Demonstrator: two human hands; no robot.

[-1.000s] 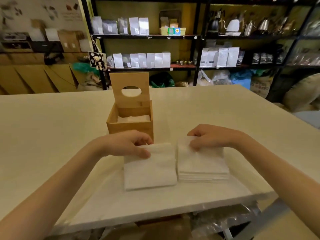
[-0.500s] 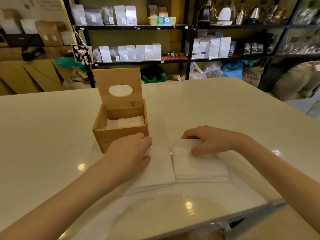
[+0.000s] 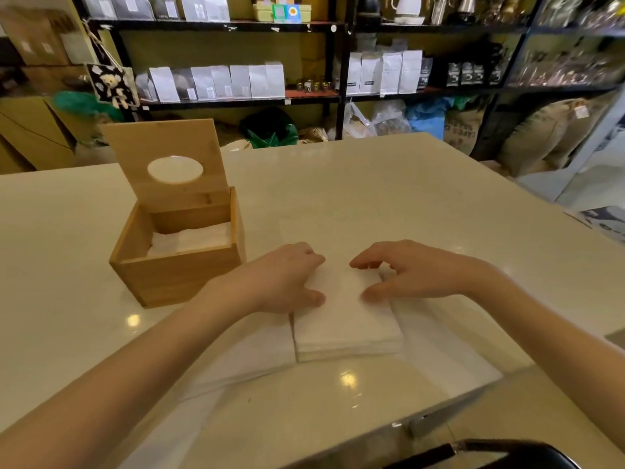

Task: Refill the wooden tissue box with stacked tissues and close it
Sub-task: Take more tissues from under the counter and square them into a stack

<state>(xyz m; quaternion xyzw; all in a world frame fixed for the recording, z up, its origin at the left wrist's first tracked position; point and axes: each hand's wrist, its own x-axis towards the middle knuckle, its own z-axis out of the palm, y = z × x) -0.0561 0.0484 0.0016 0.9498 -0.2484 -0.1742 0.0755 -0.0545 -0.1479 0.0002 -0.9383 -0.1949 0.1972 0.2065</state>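
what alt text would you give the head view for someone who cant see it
A person's left hand and right hand rest on a stack of white tissues on a pale table. To its left a wooden tissue box stands open, lid raised, some tissues inside. Shelves of bags stand behind.

Light honey-brown wooden tissue box (image 3: 176, 272), visible grain; lid (image 3: 165, 164) same tone. White tissues (image 3: 199, 238) inside. White tissue stack (image 3: 345, 319) on glossy cream table (image 3: 372, 198). Black shelving (image 3: 341, 62) behind, olive-yellow wall. White and grey pouches (image 3: 236, 81) in row; small black bags (image 3: 466, 73). Green sack (image 3: 270, 128), blue bag (image 3: 426, 120), tan burlap sacks (image 3: 548, 130). Black-and-white patterned cloth (image 3: 113, 84).
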